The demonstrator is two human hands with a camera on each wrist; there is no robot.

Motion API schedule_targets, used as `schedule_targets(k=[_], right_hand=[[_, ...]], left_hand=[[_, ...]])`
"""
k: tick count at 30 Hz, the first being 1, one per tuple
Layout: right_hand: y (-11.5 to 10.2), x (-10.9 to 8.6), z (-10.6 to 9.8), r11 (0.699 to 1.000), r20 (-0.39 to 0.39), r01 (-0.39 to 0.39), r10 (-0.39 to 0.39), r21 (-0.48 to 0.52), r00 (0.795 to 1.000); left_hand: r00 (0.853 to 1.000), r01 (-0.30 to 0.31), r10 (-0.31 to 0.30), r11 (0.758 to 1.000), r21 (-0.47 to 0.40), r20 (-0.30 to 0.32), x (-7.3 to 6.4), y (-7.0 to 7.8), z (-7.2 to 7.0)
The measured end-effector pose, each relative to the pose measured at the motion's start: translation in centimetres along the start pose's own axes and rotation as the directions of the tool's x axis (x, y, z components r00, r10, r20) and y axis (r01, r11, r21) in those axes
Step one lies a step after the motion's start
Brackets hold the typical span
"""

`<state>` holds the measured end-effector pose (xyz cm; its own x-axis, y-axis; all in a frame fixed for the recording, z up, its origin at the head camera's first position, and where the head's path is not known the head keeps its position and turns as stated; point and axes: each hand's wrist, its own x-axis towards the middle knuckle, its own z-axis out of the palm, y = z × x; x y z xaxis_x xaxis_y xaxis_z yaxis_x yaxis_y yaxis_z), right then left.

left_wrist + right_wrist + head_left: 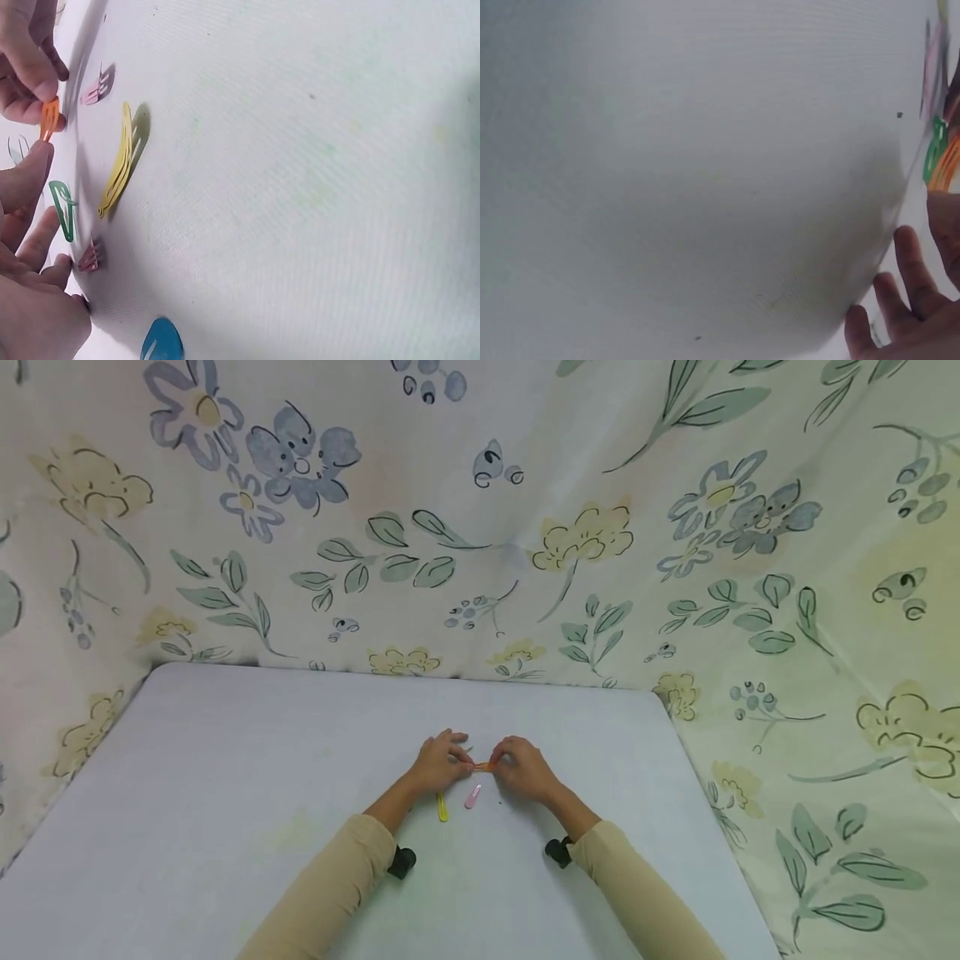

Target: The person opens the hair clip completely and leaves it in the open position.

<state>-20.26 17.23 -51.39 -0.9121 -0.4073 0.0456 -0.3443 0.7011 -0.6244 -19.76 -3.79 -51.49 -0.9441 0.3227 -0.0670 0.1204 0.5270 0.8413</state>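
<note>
Both hands meet at an orange snap hair clip [483, 767] near the far middle of the table. My left hand [438, 764] pinches one end between thumb and finger, its other fingers spread. The opposite end is pinched by my right hand [522, 768]. In the left wrist view the orange clip [49, 118] shows its slotted frame between the two thumbs. A green hair clip [63, 210] lies by the left fingers. Nearer the body are a yellow clip [442, 807] and a pink clip [472, 797].
The left wrist view also has a blue clip [163, 341] at its lower edge and a small pink clip [90, 256] beside the left fingers. A white cloth covers the table [247, 793]. Behind it hangs a floral curtain [465, 602].
</note>
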Motion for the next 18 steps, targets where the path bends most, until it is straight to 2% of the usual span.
schedule_targets(k=[4,10,15,18], right_hand=[[-0.2,0.3,-0.6,0.994,0.042,-0.023,0.018,0.111,0.999],[-0.8,0.7,-1.3,0.957,0.115,-0.140,0.114,0.254,0.987],[-0.8,1.0,-1.5,0.921,0.162,-0.209,0.162,0.329,0.973],[-0.8,1.1,-1.6,0.890,0.198,-0.253,0.188,0.381,0.962]], left_hand=[[1.000,-0.003,0.002,0.999,-0.034,-0.023,0.3,-0.1,-0.1],[0.998,-0.040,0.036,0.995,-0.086,-0.050,0.6,-0.1,-0.6],[0.999,0.025,-0.031,0.991,-0.135,-0.039,0.6,-0.1,-1.0],[0.996,0.074,-0.079,0.985,-0.157,-0.030,0.5,0.1,-1.3]])
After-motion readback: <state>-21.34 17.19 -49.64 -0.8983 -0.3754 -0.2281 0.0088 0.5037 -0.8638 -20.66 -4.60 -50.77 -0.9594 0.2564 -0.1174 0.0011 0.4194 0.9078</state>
